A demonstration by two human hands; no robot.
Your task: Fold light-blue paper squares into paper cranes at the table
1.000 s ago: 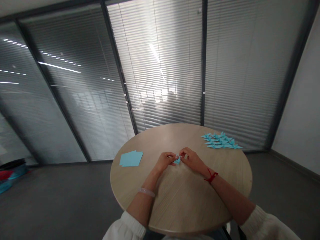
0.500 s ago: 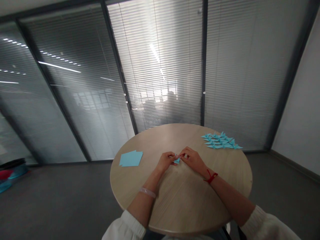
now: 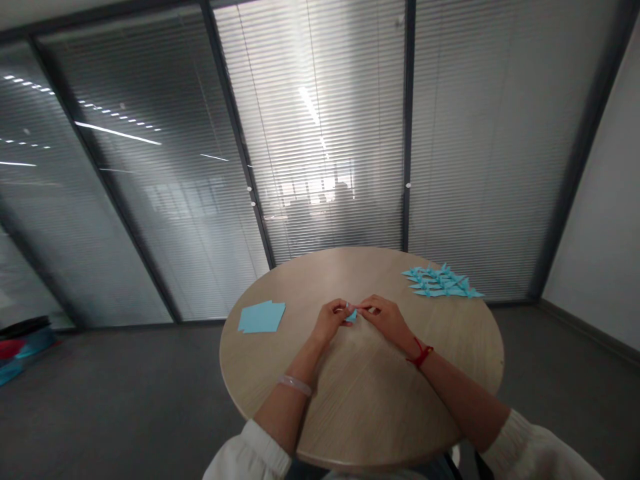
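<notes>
A small folded piece of light blue paper [image 3: 351, 316] is between my hands, above the middle of the round table. My left hand [image 3: 331, 319] grips it from the left, with thumb and fingers closed about it. From the right, the fingertips of my right hand [image 3: 383, 313] are pinched together at the paper's upper edge. Fingers cover much of the paper, so its exact folds cannot be made out. Several folded light blue paper cranes [image 3: 443, 281] lie in rows at the table's right far side.
A few flat light blue paper sheets [image 3: 263, 317] overlap on the left of the round wooden table [image 3: 370, 400]. Glass partitions with blinds [image 3: 325, 133] stand behind it. A dark-rimmed blue and red object [image 3: 30, 343] is on the floor at far left.
The fingers have shifted slightly on the folded paper, and a bit more of its blue face shows below the fingertips. The sheets and cranes stay where they were.
</notes>
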